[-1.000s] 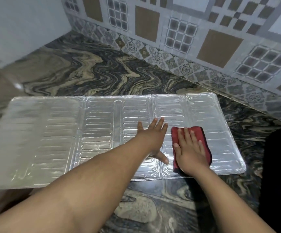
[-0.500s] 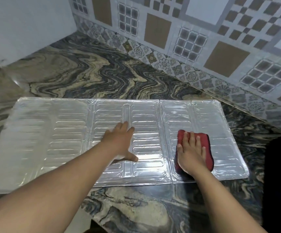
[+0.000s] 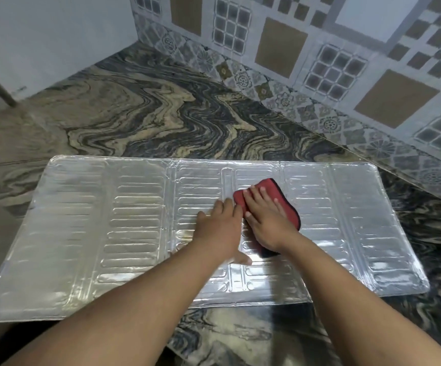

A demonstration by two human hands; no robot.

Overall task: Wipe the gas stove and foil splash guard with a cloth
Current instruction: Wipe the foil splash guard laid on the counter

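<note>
Fingers [image 3: 260, 198] of the right hand [image 3: 265, 223] lie spread flat on the red rectangular cloth [image 3: 284, 200], mid-panel on the ribbed silver foil splash guard [image 3: 108, 233]. The left hand [image 3: 220, 228] presses flat, fingers loosely spread, beside it. Swirled marble countertop [image 3: 161, 117] lies bare beyond every edge. No writing legible.

Flat right hand [image 3: 264, 220] covers middle of red cloth with dark edge [image 3: 284, 200]. Left hand [image 3: 220, 229] blurry, fingertips hard to see. Both arms cut off at bottom edge. Shiny ribbed foil splash guard [image 3: 108, 233] partly hidden under arms.
</note>
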